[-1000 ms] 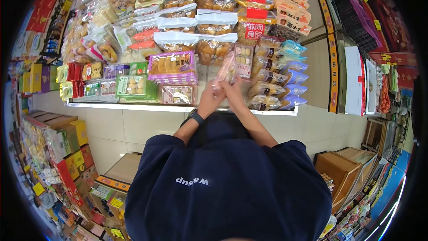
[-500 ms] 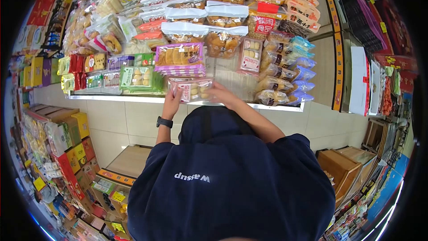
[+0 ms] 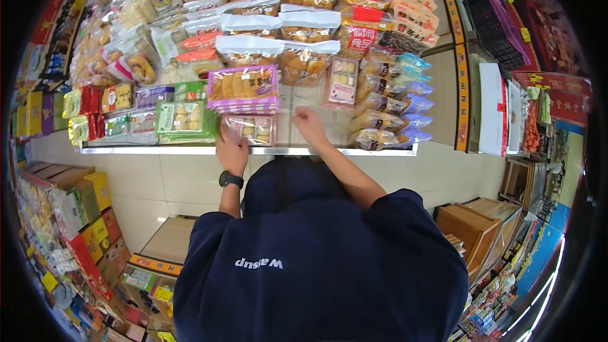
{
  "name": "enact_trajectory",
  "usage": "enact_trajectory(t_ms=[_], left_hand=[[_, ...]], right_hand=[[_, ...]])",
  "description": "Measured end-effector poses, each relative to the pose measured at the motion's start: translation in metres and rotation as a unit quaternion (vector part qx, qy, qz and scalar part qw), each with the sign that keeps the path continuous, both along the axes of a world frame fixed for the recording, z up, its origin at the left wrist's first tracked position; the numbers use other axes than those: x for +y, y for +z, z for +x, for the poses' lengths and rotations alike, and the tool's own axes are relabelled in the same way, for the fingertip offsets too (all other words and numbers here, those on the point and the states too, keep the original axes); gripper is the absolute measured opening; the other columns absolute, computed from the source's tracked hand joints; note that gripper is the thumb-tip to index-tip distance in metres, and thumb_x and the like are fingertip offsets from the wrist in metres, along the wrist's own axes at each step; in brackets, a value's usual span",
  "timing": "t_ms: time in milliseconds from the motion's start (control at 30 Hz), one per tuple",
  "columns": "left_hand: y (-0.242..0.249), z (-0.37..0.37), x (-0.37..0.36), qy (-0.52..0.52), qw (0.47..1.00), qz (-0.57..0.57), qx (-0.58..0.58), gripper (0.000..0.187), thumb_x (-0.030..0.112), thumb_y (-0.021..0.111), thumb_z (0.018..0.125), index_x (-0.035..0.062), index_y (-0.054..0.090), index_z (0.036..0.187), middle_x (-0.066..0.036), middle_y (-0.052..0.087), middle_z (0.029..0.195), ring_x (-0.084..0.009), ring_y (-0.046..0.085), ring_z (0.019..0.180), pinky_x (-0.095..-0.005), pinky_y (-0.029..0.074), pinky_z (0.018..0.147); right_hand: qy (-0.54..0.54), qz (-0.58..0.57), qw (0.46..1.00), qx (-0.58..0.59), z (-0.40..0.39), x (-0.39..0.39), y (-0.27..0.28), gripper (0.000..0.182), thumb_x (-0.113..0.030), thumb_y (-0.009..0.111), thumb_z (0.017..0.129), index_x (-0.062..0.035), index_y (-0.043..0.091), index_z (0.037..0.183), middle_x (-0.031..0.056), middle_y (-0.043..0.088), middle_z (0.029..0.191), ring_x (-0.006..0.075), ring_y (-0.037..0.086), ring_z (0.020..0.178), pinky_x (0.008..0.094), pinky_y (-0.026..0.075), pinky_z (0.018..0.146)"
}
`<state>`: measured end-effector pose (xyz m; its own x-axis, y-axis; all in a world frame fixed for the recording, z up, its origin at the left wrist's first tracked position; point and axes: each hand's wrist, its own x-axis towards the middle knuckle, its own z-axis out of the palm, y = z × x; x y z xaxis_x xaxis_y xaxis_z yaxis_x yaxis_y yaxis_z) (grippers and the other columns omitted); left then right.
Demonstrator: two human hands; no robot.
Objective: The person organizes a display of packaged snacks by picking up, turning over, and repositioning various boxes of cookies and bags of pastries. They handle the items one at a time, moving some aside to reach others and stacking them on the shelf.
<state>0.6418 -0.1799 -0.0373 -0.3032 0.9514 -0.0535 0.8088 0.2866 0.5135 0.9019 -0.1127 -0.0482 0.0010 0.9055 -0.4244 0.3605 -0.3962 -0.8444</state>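
Note:
A clear pack of round pale pastries with a pink-and-white label [image 3: 255,130] lies flat at the front edge of the display table. My left hand [image 3: 232,152], with a dark watch on its wrist, grips the pack's left end, fingers along the side and thumb at the front. My right hand [image 3: 309,126] is apart from the pack, above the bare grey board [image 3: 316,98] to its right. It holds nothing, and its fingers are loosely bent. Just behind the pack are stacked purple packs of biscuits [image 3: 243,83]. A similar pink pastry pack [image 3: 342,82] lies farther right.
Green pastry packs [image 3: 185,117] lie to the left. Bagged breads [image 3: 380,119] line the right side, and white-topped bags [image 3: 310,57] fill the rows behind. A metal edge [image 3: 297,151] runs along the table front. Wooden crates [image 3: 472,234] stand behind me at right.
The pastry pack, held up in both hands before, now lies on the table beside the green packs. My right hand has let go and moved away; my left hand stays at its left end.

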Motion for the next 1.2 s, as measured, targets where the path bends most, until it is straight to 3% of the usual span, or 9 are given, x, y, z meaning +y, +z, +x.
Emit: enact_trajectory(t_ms=[133,433,533,633,733,800,867,1033,1200], left_hand=[[0.004,0.005,-0.002,0.001,0.999,-0.007,0.053,0.079,0.027,0.073,0.085,-0.0016,0.035,0.148,-0.03,0.05,0.135,-0.0477,0.05,0.122,-0.0539,0.042,0.101],[0.029,0.014,0.002,-0.032,0.997,0.064,0.039,0.074,0.022,0.072,0.084,-0.0035,0.038,0.144,-0.03,0.044,0.14,-0.0476,0.043,0.128,-0.0546,0.035,0.108],[0.048,0.032,0.004,-0.07,0.993,0.1,0.007,0.069,0.019,0.072,0.084,-0.0041,0.041,0.141,-0.03,0.045,0.14,-0.0476,0.042,0.129,-0.0542,0.033,0.11],[0.052,0.059,0.008,-0.112,0.985,0.102,-0.088,0.069,0.02,0.074,0.083,-0.0047,0.043,0.139,-0.029,0.048,0.137,-0.0457,0.045,0.128,-0.051,0.035,0.11],[0.055,0.089,0.01,-0.18,0.962,0.075,-0.19,0.073,0.023,0.077,0.081,-0.0047,0.043,0.139,-0.028,0.051,0.135,-0.0449,0.048,0.127,-0.0481,0.039,0.109],[0.061,0.112,0.014,-0.219,0.946,0.074,-0.227,0.076,0.025,0.079,0.079,-0.0049,0.043,0.139,-0.027,0.052,0.134,-0.0448,0.05,0.126,-0.0466,0.041,0.107],[0.067,0.128,0.015,-0.233,0.932,0.036,-0.277,0.077,0.025,0.08,0.079,-0.0045,0.042,0.139,-0.026,0.051,0.136,-0.0441,0.05,0.127,-0.0466,0.042,0.107],[0.055,0.116,0.016,-0.163,0.915,-0.016,-0.37,0.058,0.016,0.076,0.083,-0.0015,0.051,0.133,-0.025,0.061,0.125,-0.0418,0.06,0.115,-0.0418,0.049,0.098],[0.05,0.057,0.008,-0.009,0.863,-0.002,-0.505,0.034,0.016,0.065,0.099,-0.0022,0.057,0.126,-0.009,0.068,0.109,-0.0142,0.066,0.092,-0.0282,0.055,0.076]], right_hand=[[-0.065,0.194,0.944,-0.258,0.048,0.041,0.031,0.076,-0.027,0.079,0.076,0.002,0.045,0.137,0.0272,0.045,0.139,0.0423,0.043,0.131,0.0532,0.037,0.107],[-0.069,0.004,0.867,-0.494,0.06,0.085,0.026,0.109,-0.038,0.083,0.071,-0.0043,0.019,0.153,0.0294,0.029,0.149,0.0469,0.033,0.138,0.057,0.033,0.109],[-0.075,-0.086,0.907,-0.406,0.062,0.088,0.033,0.111,-0.038,0.082,0.072,-0.0054,0.015,0.154,0.0301,0.03,0.147,0.0461,0.034,0.137,0.0574,0.032,0.111],[-0.168,0.002,0.914,-0.37,0.061,0.074,0.023,0.101,-0.035,0.079,0.077,-0.0036,0.017,0.152,0.0285,0.043,0.137,0.0406,0.054,0.121,0.052,0.045,0.1],[-0.271,-0.029,0.94,0.205,0.051,0.038,0.059,0.084,-0.027,0.072,0.086,-0.001,0.021,0.148,0.0216,0.058,0.118,0.0317,0.067,0.096,0.0424,0.056,0.082],[-0.237,-0.114,0.908,0.327,0.048,0.007,0.053,0.066,-0.02,0.068,0.091,0.0015,0.029,0.14,0.013,0.064,0.103,0.0244,0.068,0.076,0.0346,0.057,0.069],[-0.232,-0.178,0.863,0.412,0.037,-0.023,0.04,0.058,-0.024,0.069,0.093,-0.0041,0.037,0.137,0.0095,0.065,0.099,0.0222,0.067,0.081,0.0353,0.057,0.071],[-0.147,-0.304,0.876,0.343,0.007,-0.044,0.077,0.068,-0.039,0.071,0.092,-0.0093,0.037,0.142,0.0145,0.06,0.122,0.0261,0.06,0.11,0.045,0.05,0.092],[-0.133,-0.29,0.912,0.257,0.019,-0.032,0.09,0.083,-0.042,0.075,0.087,-0.006,0.031,0.149,0.0175,0.051,0.138,0.0328,0.045,0.134,0.0495,0.039,0.107]])
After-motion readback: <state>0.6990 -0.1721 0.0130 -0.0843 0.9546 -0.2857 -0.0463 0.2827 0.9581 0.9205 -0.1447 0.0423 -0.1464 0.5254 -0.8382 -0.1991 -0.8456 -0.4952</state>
